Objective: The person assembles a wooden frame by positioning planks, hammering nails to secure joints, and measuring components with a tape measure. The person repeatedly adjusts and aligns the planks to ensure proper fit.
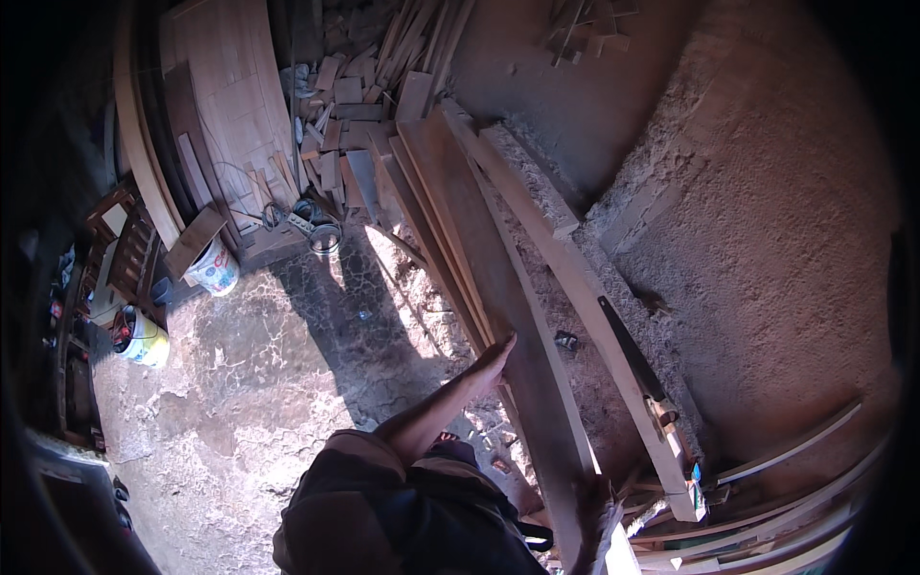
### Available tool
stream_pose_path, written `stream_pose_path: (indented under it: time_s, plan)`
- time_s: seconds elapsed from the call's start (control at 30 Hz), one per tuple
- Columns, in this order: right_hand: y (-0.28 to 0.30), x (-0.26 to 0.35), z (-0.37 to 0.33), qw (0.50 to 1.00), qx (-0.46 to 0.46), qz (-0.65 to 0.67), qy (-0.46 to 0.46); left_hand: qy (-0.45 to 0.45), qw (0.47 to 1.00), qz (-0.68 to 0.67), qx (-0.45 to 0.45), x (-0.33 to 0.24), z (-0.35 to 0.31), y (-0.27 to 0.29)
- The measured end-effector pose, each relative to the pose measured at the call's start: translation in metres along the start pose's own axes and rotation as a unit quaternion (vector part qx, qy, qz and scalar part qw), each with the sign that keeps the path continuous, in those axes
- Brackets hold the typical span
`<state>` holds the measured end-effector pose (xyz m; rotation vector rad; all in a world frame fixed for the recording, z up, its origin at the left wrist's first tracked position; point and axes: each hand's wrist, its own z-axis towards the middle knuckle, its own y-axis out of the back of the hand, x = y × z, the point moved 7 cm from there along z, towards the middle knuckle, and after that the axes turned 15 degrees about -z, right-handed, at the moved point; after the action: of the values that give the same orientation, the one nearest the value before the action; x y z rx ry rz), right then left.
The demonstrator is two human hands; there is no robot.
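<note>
A long, wide wooden plank [513,287] runs from the upper middle down to the lower edge. My left hand [495,360] grips its left edge about halfway along, thumb on top and the other fingers mostly hidden by the wood. Close to the plank's near end, my right hand [602,527] is closed round the right edge, partly in shadow. Several narrower boards [436,235] lie tight along the plank's left side. To the right, a handsaw [631,347] rests along a long beam [585,283].
Offcuts [350,115] are heaped at the far end. Leaning panels [235,105], a white bucket [213,268] and another bucket [141,337] stand at left. Coiled cable [311,213] lies on the cracked floor [259,335]. A rough wall [776,211] rises at right, above long strips [767,532].
</note>
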<state>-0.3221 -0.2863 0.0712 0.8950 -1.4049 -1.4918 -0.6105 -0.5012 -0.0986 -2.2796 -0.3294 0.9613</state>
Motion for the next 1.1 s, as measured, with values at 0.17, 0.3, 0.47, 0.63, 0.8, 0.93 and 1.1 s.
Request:
stream_pose_path:
  time_s: [0.17,0.3,0.47,0.63,0.8,0.93,1.1]
  plan:
    - [0.0,0.037,0.068,0.998,-0.039,-0.051,0.022,-0.037,0.997,-0.006,-0.065,-0.048,0.066,0.014]
    - [-0.012,0.061,0.114,0.997,-0.048,-0.053,0.029,-0.133,0.987,0.048,-0.079,-0.097,0.088,0.012]
    - [-0.028,0.082,0.156,0.995,-0.061,-0.064,0.045,-0.206,0.969,0.069,-0.119,-0.141,0.104,0.006]
    - [-0.04,0.08,0.169,0.995,-0.07,-0.053,0.055,-0.224,0.947,0.169,-0.155,-0.165,0.12,-0.006]
    - [-0.044,0.084,0.167,0.995,-0.082,-0.039,0.048,-0.304,0.882,0.285,-0.221,-0.179,0.088,-0.025]
    - [-0.042,0.097,0.161,0.988,-0.116,-0.05,0.085,-0.33,0.92,0.173,-0.12,-0.175,0.085,-0.022]
    - [-0.049,0.094,0.146,0.995,-0.082,-0.003,0.056,-0.368,0.908,0.168,-0.108,-0.161,0.102,0.013]
